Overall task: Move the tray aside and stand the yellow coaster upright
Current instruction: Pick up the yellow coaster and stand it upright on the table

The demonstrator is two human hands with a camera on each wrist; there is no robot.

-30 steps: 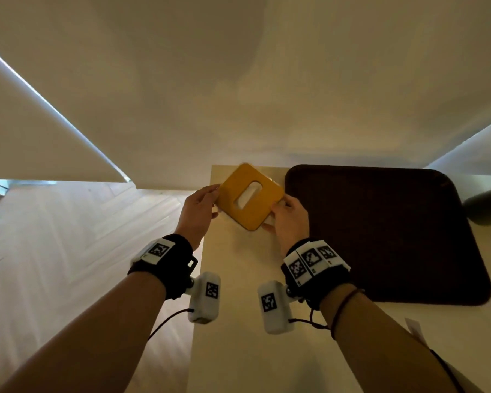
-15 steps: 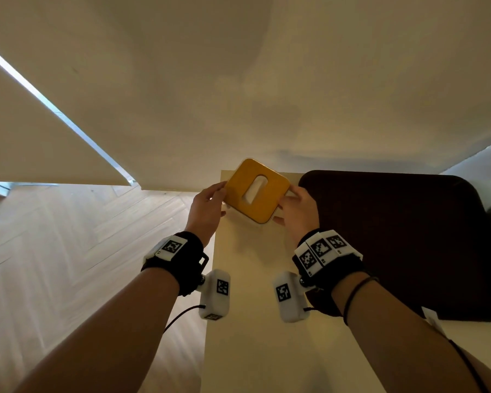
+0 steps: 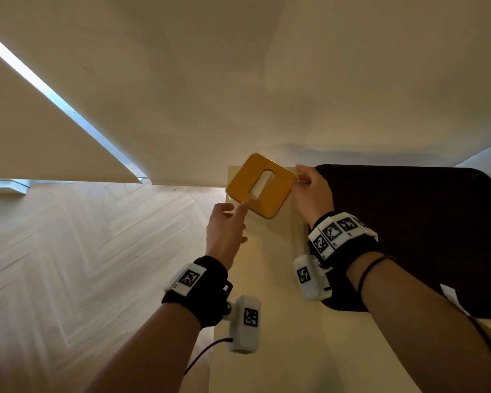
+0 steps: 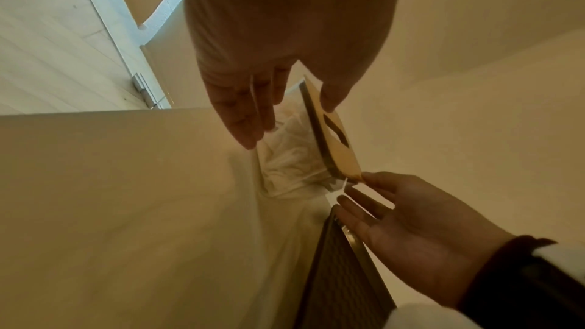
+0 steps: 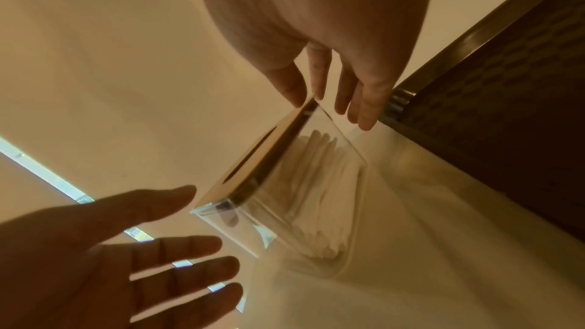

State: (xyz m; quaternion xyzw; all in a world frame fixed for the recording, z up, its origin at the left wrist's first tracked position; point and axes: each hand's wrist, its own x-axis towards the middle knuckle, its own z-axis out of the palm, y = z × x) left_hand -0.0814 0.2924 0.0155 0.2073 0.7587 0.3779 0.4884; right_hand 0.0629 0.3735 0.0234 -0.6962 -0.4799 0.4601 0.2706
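Note:
The yellow coaster, a rounded square with an oblong slot, stands tilted up at the table's far left corner, close to the wall. In the wrist views the yellow coaster fronts a clear box holding white sheets. My right hand touches its right corner with straight fingertips. My left hand is open just below it, fingers spread and apart from it. The dark brown tray lies flat to the right, beside my right wrist.
The pale table ends at a left edge, with herringbone wood floor beyond. A cream wall rises directly behind the coaster. A white tag lies by the tray's near edge.
The coaster went from being held by both hands above the table to standing at the back corner. My left hand let go and drew back; the right hand's grip loosened to fingertips.

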